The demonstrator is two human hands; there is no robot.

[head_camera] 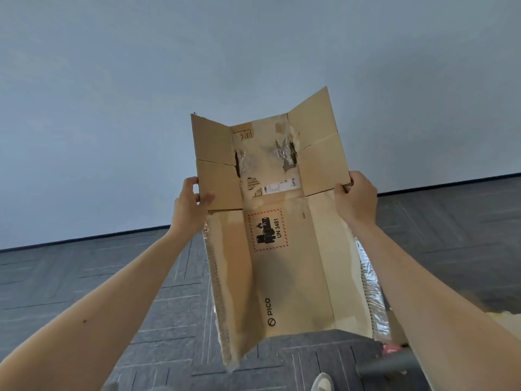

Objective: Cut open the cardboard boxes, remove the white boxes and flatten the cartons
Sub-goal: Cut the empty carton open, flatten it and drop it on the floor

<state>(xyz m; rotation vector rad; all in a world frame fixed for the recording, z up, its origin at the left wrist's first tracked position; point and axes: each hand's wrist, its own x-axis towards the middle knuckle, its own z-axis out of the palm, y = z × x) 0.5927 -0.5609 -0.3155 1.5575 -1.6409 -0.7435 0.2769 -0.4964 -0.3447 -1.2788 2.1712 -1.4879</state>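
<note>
I hold an opened brown cardboard carton (284, 277) up in the air in front of me. It is spread out, with its end flaps folded outward at the top. A red-bordered battery label and a black logo show on its middle panel. Torn clear tape hangs along both long edges. My left hand (189, 204) grips the left flap, thumb on the front. My right hand (356, 197) grips the right flap's lower corner. No white box is in view.
Grey carpet tiles (98, 277) cover the floor, meeting a pale blue wall (169, 66) at a dark skirting. Another piece of cardboard (504, 320) lies at the right edge. A pink-tipped object (390, 348) and a white shoe (322, 383) show at the bottom right.
</note>
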